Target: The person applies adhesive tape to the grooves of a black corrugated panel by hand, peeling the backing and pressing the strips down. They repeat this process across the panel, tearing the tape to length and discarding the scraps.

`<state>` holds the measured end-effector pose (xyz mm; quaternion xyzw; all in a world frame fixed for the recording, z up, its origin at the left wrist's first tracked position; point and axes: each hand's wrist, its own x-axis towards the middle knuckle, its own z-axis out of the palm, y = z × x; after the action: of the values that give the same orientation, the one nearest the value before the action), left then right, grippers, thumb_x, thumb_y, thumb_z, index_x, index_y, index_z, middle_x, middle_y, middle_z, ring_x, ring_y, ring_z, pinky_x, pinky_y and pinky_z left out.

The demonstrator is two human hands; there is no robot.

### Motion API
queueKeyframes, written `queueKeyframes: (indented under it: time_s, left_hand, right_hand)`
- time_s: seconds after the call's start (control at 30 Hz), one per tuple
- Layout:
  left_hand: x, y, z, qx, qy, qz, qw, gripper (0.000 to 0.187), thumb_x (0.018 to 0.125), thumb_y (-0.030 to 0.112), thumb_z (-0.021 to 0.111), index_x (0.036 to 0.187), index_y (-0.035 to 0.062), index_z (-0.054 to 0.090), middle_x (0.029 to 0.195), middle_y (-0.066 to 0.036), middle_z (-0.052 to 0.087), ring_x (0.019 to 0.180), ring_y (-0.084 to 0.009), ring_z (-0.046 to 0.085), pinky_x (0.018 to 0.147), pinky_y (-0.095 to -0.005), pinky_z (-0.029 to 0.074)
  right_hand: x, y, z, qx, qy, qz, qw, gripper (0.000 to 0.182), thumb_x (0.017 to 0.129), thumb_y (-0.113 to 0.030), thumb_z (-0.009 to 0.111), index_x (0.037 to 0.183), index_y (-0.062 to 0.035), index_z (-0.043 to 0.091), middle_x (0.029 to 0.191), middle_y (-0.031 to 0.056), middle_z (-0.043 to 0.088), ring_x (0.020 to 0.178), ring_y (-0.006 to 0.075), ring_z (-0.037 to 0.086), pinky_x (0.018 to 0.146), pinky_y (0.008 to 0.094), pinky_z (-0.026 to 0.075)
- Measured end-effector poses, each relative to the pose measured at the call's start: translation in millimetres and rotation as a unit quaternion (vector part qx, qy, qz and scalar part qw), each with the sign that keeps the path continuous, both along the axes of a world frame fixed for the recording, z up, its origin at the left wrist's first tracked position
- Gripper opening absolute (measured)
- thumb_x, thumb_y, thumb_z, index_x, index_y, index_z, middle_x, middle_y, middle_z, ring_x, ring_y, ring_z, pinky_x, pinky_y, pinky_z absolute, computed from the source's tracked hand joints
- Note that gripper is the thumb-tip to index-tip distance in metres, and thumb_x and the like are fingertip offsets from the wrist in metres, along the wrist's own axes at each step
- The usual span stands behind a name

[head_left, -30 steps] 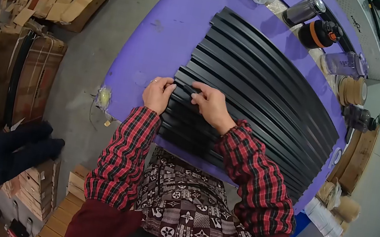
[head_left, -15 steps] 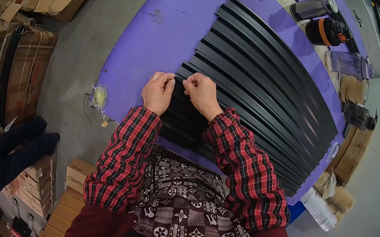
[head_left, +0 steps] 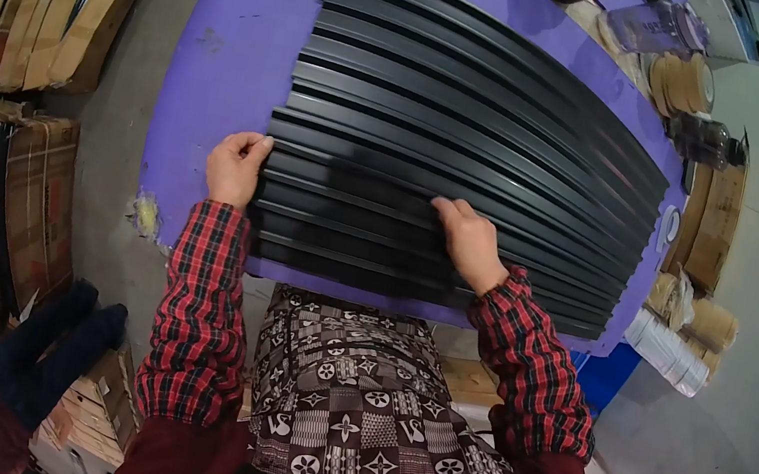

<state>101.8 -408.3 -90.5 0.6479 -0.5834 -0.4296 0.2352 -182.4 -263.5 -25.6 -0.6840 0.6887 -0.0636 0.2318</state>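
Long black ribbed strips (head_left: 445,96) lie side by side on a purple tabletop (head_left: 235,19). At their left end my left hand (head_left: 234,173) is closed, thumb and forefinger pinching the end of one strip. Further right along the same row, my right hand (head_left: 473,246) is closed, its fingertips pressed together against the strips. Whatever is between those fingertips is hidden. Both forearms wear red-and-black checked sleeves.
A purple-tinted clear bottle (head_left: 645,25), tape rolls (head_left: 680,85) and a dark bottle (head_left: 701,139) line the far right edge. Cardboard boxes (head_left: 38,187) stand on the left. Another person's legs (head_left: 50,347) show at lower left.
My hands have moved apart: the right hand has slid rightwards along the strips while the left stays at their left end. The view has shifted, bringing the strips lower and further left.
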Motion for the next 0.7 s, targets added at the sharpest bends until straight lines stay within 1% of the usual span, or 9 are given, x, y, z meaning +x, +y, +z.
queueKeyframes:
  time_s: [0.1, 0.2, 0.27, 0.3, 0.33, 0.4, 0.43, 0.57, 0.7]
  left_hand:
    - [12, -8, -18, 0.011, 0.090, -0.036, 0.995, 0.022, 0.074, 0.020, 0.061, 0.075, -0.0017, 0.060, 0.062, 0.001, 0.054, 0.057, -0.0083, 0.047, 0.055, -0.0237, 0.040]
    - [23, -16, -26, 0.078, 0.101, -0.042, 0.991, 0.018, 0.075, 0.019, 0.062, 0.074, 0.0007, 0.060, 0.061, 0.004, 0.050, 0.053, -0.0045, 0.042, 0.048, -0.0194, 0.034]
    - [25, -19, -22, 0.112, 0.129, -0.030, 0.985, 0.016, 0.075, 0.019, 0.062, 0.075, 0.0028, 0.059, 0.060, 0.006, 0.048, 0.050, -0.0025, 0.038, 0.045, -0.0175, 0.030]
    - [25, -19, -21, 0.114, 0.126, -0.028, 0.985, 0.015, 0.075, 0.019, 0.063, 0.076, 0.0038, 0.059, 0.059, 0.006, 0.047, 0.049, -0.0020, 0.037, 0.044, -0.0170, 0.029]
    - [23, -18, -19, 0.113, 0.125, -0.039, 0.985, 0.015, 0.075, 0.019, 0.063, 0.076, 0.0038, 0.059, 0.059, 0.006, 0.047, 0.049, -0.0020, 0.037, 0.044, -0.0170, 0.029]
    - [23, -20, -14, 0.125, 0.121, -0.017, 0.985, 0.015, 0.075, 0.019, 0.063, 0.076, 0.0045, 0.059, 0.060, 0.006, 0.048, 0.049, -0.0027, 0.038, 0.044, -0.0171, 0.030]
    - [23, -21, -12, 0.123, 0.115, -0.021, 0.985, 0.015, 0.075, 0.019, 0.063, 0.076, 0.0045, 0.059, 0.060, 0.006, 0.048, 0.049, -0.0027, 0.038, 0.044, -0.0171, 0.030]
    - [24, -21, -10, 0.125, 0.093, -0.014, 0.988, 0.017, 0.075, 0.021, 0.064, 0.077, 0.0056, 0.059, 0.060, 0.005, 0.048, 0.051, -0.0026, 0.039, 0.046, -0.0171, 0.031]
    - [25, -22, -9, 0.128, 0.093, -0.022, 0.987, 0.017, 0.074, 0.023, 0.064, 0.076, 0.0066, 0.060, 0.061, 0.006, 0.048, 0.052, -0.0026, 0.039, 0.047, -0.0174, 0.031]
  right_hand:
    - [-47, 50, 5, -0.016, 0.036, -0.036, 0.999, 0.036, 0.066, 0.001, 0.049, 0.100, -0.0092, 0.049, 0.077, 0.0093, 0.050, 0.066, 0.0295, 0.055, 0.055, 0.0366, 0.045]
    - [-73, 78, 12, -0.029, 0.035, -0.083, 0.996, 0.031, 0.068, 0.001, 0.051, 0.097, -0.0089, 0.053, 0.076, 0.0090, 0.052, 0.066, 0.0288, 0.054, 0.055, 0.0360, 0.045]
    - [-78, 85, 6, -0.069, -0.026, -0.105, 0.992, 0.023, 0.072, -0.002, 0.052, 0.094, -0.0072, 0.054, 0.080, 0.0099, 0.053, 0.068, 0.0295, 0.054, 0.057, 0.0347, 0.045]
    - [-80, 86, -4, -0.110, -0.081, -0.126, 0.983, 0.015, 0.077, -0.004, 0.052, 0.091, -0.0037, 0.055, 0.078, 0.0084, 0.057, 0.067, 0.0232, 0.057, 0.059, 0.0293, 0.046]
    - [-79, 83, -2, -0.113, -0.080, -0.136, 0.981, 0.015, 0.077, -0.004, 0.052, 0.091, -0.0037, 0.055, 0.078, 0.0084, 0.057, 0.067, 0.0232, 0.057, 0.059, 0.0293, 0.046]
    - [-77, 76, 3, -0.008, -0.322, -0.334, 0.886, 0.013, 0.078, -0.008, 0.054, 0.088, -0.0006, 0.056, 0.073, 0.0088, 0.059, 0.065, 0.0160, 0.058, 0.059, 0.0248, 0.046]
    - [-80, 74, -1, 0.010, -0.325, -0.368, 0.871, 0.012, 0.076, -0.008, 0.058, 0.084, 0.0008, 0.057, 0.067, 0.0083, 0.060, 0.062, 0.0106, 0.057, 0.059, 0.0217, 0.045]
    - [-92, 74, -21, 0.023, -0.283, -0.391, 0.875, 0.012, 0.071, -0.010, 0.062, 0.075, 0.0009, 0.059, 0.061, 0.0068, 0.059, 0.056, 0.0112, 0.055, 0.054, 0.0227, 0.044]
    - [-91, 68, -24, 0.019, -0.264, -0.409, 0.873, 0.013, 0.070, -0.011, 0.062, 0.074, 0.0006, 0.059, 0.060, 0.0069, 0.058, 0.054, 0.0123, 0.055, 0.053, 0.0234, 0.043]
